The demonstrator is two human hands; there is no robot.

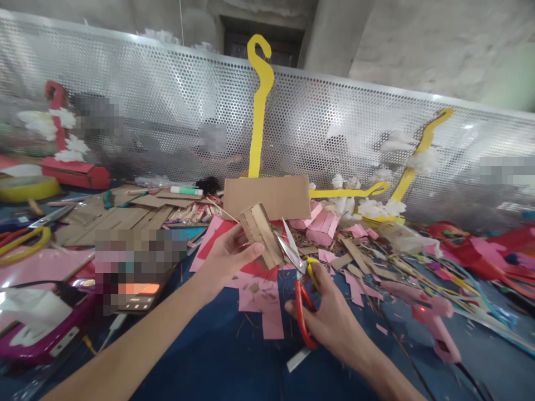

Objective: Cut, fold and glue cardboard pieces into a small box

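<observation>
My left hand (232,248) grips a small folded cardboard piece (261,235), thumb across its front and fingers behind. In my right hand (328,309) is a pair of scissors (298,264) with one red and one yellow handle. Its blades stand apart and point up to the left, close to the cardboard's right edge; whether they touch it I cannot tell. Beneath the hands lie a red sheet (223,242) and pink paper cutouts (261,303) strewn with small scraps. Behind the held piece stands a cardboard box (267,196) with a tall yellow paper hook shape (259,111).
At right lies a pink glue gun (426,312) with its cable. A phone (136,298) and a purple power strip (45,320) sit at left, near cardboard sheets (112,223). A perforated metal panel (175,122) closes off the back. Cardboard offcuts (359,256) litter the right side.
</observation>
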